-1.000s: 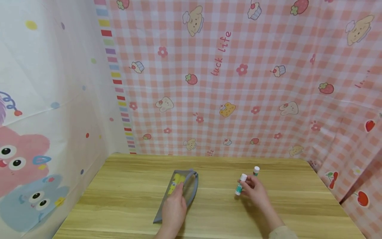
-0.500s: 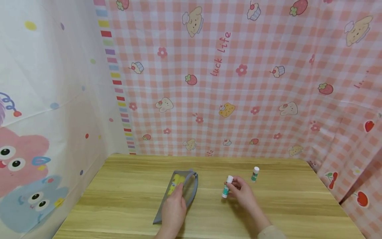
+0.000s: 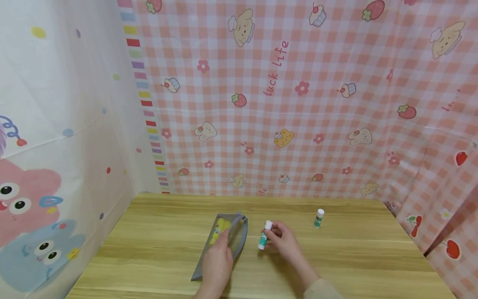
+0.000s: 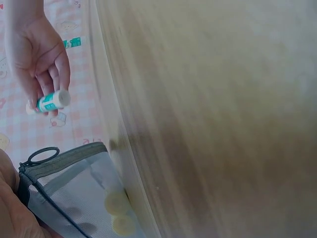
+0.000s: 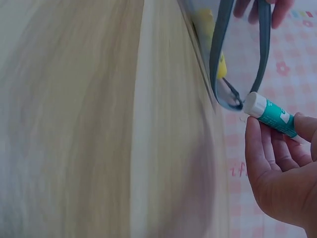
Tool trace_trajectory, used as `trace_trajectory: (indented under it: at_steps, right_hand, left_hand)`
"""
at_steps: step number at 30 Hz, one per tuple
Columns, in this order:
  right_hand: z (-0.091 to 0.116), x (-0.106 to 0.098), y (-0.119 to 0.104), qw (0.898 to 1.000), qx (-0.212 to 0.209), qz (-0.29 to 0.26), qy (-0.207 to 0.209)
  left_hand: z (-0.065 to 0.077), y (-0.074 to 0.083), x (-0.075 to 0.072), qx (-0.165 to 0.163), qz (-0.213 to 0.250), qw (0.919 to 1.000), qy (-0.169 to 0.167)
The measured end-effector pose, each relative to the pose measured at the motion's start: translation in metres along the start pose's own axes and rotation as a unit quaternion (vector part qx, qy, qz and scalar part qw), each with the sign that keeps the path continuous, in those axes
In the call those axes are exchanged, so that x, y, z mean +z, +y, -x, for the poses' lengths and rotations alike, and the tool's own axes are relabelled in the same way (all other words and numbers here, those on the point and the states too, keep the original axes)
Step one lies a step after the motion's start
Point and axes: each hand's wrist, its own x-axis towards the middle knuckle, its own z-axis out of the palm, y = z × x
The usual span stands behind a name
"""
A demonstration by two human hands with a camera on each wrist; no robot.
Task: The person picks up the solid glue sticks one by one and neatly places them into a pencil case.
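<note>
The pouch (image 3: 242, 242) gapes toward the right, its rims parted; a narrow strip of bare counter (image 3: 157, 232) separates it from the held stick (image 3: 265, 235). The left hand (image 3: 217, 261) blocks the pouch's lower part. Between the right hand (image 3: 285, 241) and the other stick (image 3: 319, 219), right of centre, there is room to pass. Cloth (image 3: 276, 124) closes off the counter's far edge; the left third lies open.

1. Head view is bright, with soft and even light.
2. Below the right hand (image 3: 284, 241), a weak shadow falls on the surface (image 3: 149, 245).
3. Both wrist views are dimmer and hazy; there the surface looks smeared.
4. In the right wrist view, the held glue stick (image 5: 275, 118) is rather sharp, and a blurred shadow darkens the surface low down.
</note>
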Motion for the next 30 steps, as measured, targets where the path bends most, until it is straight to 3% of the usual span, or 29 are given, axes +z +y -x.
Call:
trace_trajectory:
  at_steps: [8,18,30]
  right_hand:
    - [-0.002,0.019,0.004,1.0,0.006,-0.022,-0.021]
    - [-0.008,0.04,0.006,0.998,0.005,-0.054,-0.039]
    - [-0.015,0.052,0.005,0.998,0.032,-0.037,-0.037]
  left_hand:
    - [0.0,0.002,-0.002,-0.011,0.0,0.9999,-0.013]
    - [-0.001,0.001,-0.002,-0.003,-0.007,0.9998,-0.016]
    - [-0.002,0.003,0.0,-0.012,-0.003,0.9996,-0.026]
